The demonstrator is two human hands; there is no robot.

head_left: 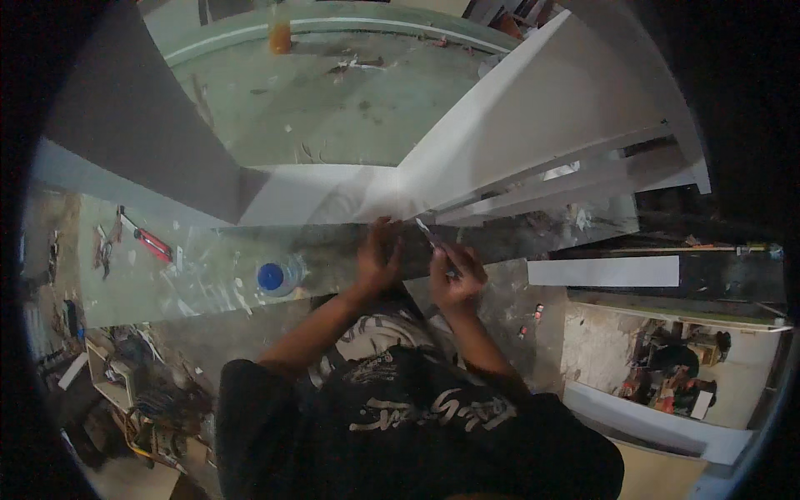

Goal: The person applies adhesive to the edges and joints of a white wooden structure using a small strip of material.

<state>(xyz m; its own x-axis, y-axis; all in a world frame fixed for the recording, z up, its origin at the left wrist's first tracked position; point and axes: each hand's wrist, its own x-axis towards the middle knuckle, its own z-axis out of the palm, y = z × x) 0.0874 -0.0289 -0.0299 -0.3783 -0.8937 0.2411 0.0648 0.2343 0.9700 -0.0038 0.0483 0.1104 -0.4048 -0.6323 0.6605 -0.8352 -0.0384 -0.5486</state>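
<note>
A white panel assembly (pixel 317 193) stands on the green work table in front of me, with tall side boards at left and right. My left hand (pixel 379 257) is at its near lower edge, fingertips up against the board and thumb apart from the fingers. Just to the right, my right hand (pixel 458 275) is closed around a slim tool with a pale tip (pixel 424 227). That tip points up toward the panel's edge near the right corner. The tool's exact kind is too blurred to make out.
On the green table (pixel 125 292) lie a red utility knife (pixel 152 244) and a pliers-like tool (pixel 105 250). A clear bottle with a blue cap (pixel 271 277) stands near its edge. Farther off is an orange bottle (pixel 280 37). At right lies a white strip (pixel 604 271).
</note>
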